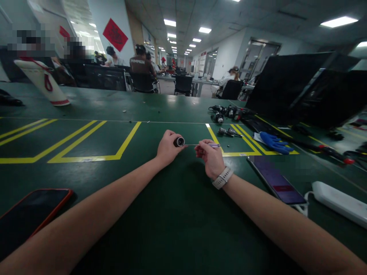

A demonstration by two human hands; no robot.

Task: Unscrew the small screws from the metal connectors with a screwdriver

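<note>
Green tabletop [149, 221], black pale-rimmed cylinder [179, 141]

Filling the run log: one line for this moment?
left hand: holds black cylinder; right hand: holds slim tool; blue glove: on table

The dark cylinder [179, 142] looks smooth and faintly glossy at its rim; the slim tool [214, 145] has a bare metal shaft. Beneath, the green tabletop [172, 229] carries a smooth, low sheen, while the blue glove [273, 142] looks like matt cloth and the power strip [340, 202] like smooth white plastic.

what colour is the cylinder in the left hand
The cylinder is black with a grey ring at its visible end, best seen in the head view.
</note>
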